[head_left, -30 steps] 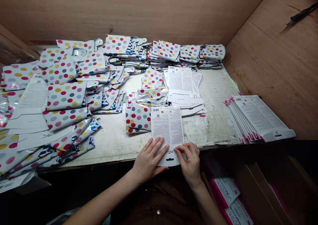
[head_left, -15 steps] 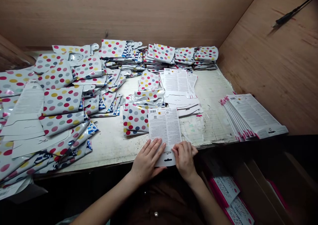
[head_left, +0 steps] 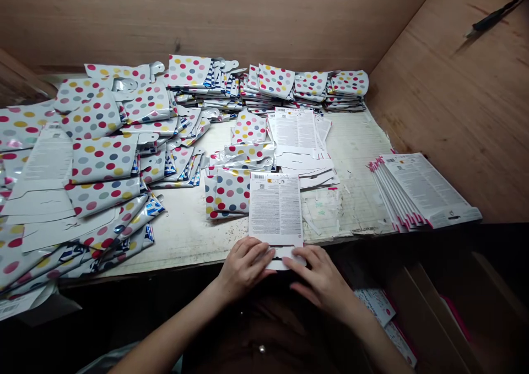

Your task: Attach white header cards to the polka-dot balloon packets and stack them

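Observation:
A white printed card sleeve lies at the table's front edge, its text side up and its hang-hole flap towards me. My left hand is closed at the flap's left corner, fingers bent together over it and the thumb below. From the right, my right hand rests its fingertips on the flap, with the fingers apart and the thumb held away. The flap's slot is partly covered by fingertips. Just behind the sleeve's left side lies a polka-dot foil packet.
Stacks of folded polka-dot packets fill the left side, with more packets along the back wall. Loose card sleeves lie mid-table. A fanned pile of sleeves lies at the right edge. Cardboard boxes stand below.
My right hand has gone from a closed grip at the sleeve's right edge to spread fingers on the flap. My left fingers have curled and slid down onto the flap.

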Demonstrator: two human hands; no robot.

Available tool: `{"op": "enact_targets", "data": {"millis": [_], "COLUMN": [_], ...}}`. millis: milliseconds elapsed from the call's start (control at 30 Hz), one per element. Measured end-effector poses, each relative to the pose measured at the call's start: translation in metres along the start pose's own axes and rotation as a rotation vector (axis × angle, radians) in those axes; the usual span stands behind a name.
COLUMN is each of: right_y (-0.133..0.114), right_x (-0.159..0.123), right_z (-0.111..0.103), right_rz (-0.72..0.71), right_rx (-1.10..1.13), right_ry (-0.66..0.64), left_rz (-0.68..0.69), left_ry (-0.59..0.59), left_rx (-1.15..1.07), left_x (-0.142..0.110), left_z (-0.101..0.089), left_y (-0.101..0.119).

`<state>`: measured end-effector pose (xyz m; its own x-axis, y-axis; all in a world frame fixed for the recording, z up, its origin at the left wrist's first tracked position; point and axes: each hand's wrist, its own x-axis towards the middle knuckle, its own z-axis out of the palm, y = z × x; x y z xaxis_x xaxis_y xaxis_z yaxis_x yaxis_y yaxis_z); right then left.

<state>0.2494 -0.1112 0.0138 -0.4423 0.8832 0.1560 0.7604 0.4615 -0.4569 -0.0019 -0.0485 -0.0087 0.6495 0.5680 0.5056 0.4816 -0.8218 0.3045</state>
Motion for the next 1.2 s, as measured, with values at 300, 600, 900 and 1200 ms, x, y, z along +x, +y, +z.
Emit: {"op": "enact_targets", "data": {"millis": [300,600,900,1200], "right_y": [0.004,-0.022,0.101,0.254], "right_x": [0.043,0.047,0.051,0.155], "right_z": [0.033,0.027,-0.108,-0.176], "right_rz": [0.209,0.088,0.288,0.645], "right_rx": [0.270,-0.273,-0.705,-0.565], "right_ry": [0.404,0.335,0.671,0.267], "left_rz": [-0.570,-0.747,-0.487,-0.462], "left_ry": [0.046,-0.129,-0.031,-0.010], "left_rx": [0.083,-0.244,0.250,0.293], "left_x": [0.020,0.048,0.064,0.053], "left_z": [0.001,-0.023,-0.003,-0.011], "left_y": [0.007,0.015,-0.038,-0.044]}}
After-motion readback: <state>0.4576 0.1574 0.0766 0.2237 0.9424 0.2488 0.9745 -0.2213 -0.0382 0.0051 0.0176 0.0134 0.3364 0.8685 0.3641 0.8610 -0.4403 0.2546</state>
